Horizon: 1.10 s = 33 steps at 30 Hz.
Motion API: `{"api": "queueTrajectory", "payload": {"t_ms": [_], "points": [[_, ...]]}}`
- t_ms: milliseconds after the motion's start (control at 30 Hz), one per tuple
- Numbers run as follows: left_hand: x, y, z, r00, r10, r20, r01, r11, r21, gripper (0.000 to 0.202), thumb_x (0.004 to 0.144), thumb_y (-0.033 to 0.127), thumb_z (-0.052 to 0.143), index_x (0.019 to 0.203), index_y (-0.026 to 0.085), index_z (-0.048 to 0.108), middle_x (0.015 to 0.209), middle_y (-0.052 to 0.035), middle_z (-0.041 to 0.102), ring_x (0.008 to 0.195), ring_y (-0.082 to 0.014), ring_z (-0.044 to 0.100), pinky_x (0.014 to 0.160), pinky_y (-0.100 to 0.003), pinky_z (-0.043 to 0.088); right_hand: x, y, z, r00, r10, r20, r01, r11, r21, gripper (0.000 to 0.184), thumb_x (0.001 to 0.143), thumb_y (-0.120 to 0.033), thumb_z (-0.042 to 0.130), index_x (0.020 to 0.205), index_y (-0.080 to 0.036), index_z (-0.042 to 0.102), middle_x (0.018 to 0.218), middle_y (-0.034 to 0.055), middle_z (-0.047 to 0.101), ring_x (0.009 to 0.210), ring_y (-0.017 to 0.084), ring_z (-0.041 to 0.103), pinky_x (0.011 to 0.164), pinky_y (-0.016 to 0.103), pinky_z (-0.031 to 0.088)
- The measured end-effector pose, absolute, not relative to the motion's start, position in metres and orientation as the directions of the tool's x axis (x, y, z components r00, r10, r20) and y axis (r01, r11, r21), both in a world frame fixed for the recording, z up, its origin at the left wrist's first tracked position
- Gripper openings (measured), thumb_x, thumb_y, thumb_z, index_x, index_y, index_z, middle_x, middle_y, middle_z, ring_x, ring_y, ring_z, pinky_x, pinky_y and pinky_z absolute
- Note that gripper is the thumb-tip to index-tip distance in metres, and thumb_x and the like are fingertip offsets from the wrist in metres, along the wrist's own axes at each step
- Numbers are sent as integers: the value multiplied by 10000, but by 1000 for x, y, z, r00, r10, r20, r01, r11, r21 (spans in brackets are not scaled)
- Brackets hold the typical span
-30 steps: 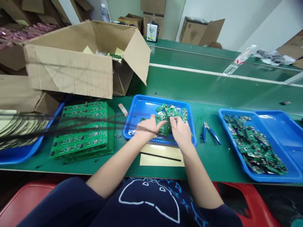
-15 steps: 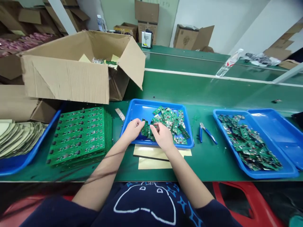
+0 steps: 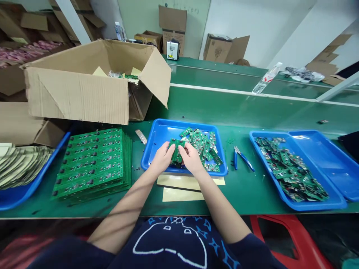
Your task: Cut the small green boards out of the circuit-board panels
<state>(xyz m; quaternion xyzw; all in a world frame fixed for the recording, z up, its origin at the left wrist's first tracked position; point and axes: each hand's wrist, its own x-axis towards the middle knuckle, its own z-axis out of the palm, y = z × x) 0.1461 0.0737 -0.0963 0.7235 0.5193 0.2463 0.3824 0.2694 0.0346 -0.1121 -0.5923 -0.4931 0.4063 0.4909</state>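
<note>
Both my hands meet over a blue plastic tray (image 3: 157, 130), near its front edge. My left hand (image 3: 161, 158) and my right hand (image 3: 191, 158) pinch a small green circuit board (image 3: 176, 151) between their fingers. Its lower end is hidden by my fingers. A loose heap of similar small boards (image 3: 200, 144) lies in the tray just beyond my right hand, not touched by it.
Left of the tray is a tall stack of green circuit board panels (image 3: 92, 164). Blue-handled cutters (image 3: 242, 160) lie to the right. Further right, a blue tray (image 3: 291, 170) holds many small boards. A large open cardboard box (image 3: 75, 93) stands behind. Yellowish sheets (image 3: 182, 188) lie in front of the tray.
My hands have come together from over the heap and now pinch one board between them. The whole view has drifted slightly, with the scene sitting a little lower and further left.
</note>
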Motion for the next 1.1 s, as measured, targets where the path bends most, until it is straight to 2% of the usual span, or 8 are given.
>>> {"api": "queueTrajectory", "payload": {"t_ms": [167, 267, 400, 567, 700, 833, 1000, 1100], "points": [[161, 74, -95, 329, 944, 7, 656, -234, 717, 230, 872, 370, 347, 781, 194, 465, 735, -39, 597, 708, -189, 599, 639, -281, 438, 266, 38, -111, 253, 956, -147, 126, -183, -975, 302, 836, -526, 373, 777, -230, 379, 556, -55, 471, 345, 112, 473, 358, 233, 358], [170, 72, -95, 307, 952, -8, 732, -231, 641, 244, 895, 342, 304, 875, 172, 479, 774, -88, 626, 742, -229, 626, 650, -303, 432, 269, 42, -114, 327, 942, -70, 306, -175, -936, 314, 861, -513, 340, 754, -222, 387, 582, -32, 500, 400, 121, 506, 402, 231, 368], [180, 67, -97, 273, 961, -54, 821, -203, 534, 297, 915, 332, 259, 974, 135, 473, 830, -139, 659, 788, -254, 649, 661, -310, 440, 270, 43, -117, 414, 907, 78, 624, -221, -749, 304, 900, -426, 316, 748, -200, 451, 626, 21, 559, 559, 163, 556, 520, 243, 380], [183, 63, -99, 253, 960, -122, 892, -182, 414, 318, 925, 310, 231, 1042, 124, 461, 840, -139, 680, 778, -225, 667, 651, -286, 454, 264, 40, -111, 421, 907, 9, 806, -370, -462, 331, 919, -397, 291, 928, -160, 521, 684, 88, 633, 617, 215, 599, 541, 263, 366], [183, 60, -97, 267, 951, -157, 920, -203, 335, 386, 916, 380, 272, 1115, 108, 460, 859, -163, 680, 809, -252, 668, 664, -307, 465, 266, 38, -99, 384, 921, -66, 840, -378, -391, 390, 924, -420, 264, 999, -146, 530, 738, 120, 658, 680, 239, 632, 587, 284, 394], [168, 56, -75, 220, 961, -170, 961, -183, 208, 684, 846, 568, 326, 1292, 49, 337, 808, -196, 674, 769, -317, 662, 631, -360, 471, 280, 32, -79, 368, 926, -88, 856, -375, -356, 552, 893, -527, 251, 1224, -132, 449, 788, 146, 664, 730, 279, 639, 625, 330, 415], [75, 49, -27, 81, 996, 25, 983, -84, 161, 533, 849, 538, 340, 1179, 147, 490, 958, -138, 648, 871, -262, 622, 713, -329, 465, 335, -3, -66, 434, 900, -27, 784, -392, -481, 595, 842, -583, 271, 1312, -239, 390, 878, 91, 668, 763, 253, 631, 694, 367, 447], [-3, 42, -16, -211, 959, 190, 975, 221, -34, 628, 787, 568, 417, 1153, 64, 496, 1082, -229, 573, 1052, -350, 515, 822, -403, 422, 386, -45, -85, 623, 780, 65, 737, -557, -384, 707, 787, -615, 271, 1305, -158, 424, 1114, 197, 592, 1012, 319, 569, 850, 424, 423]]}}
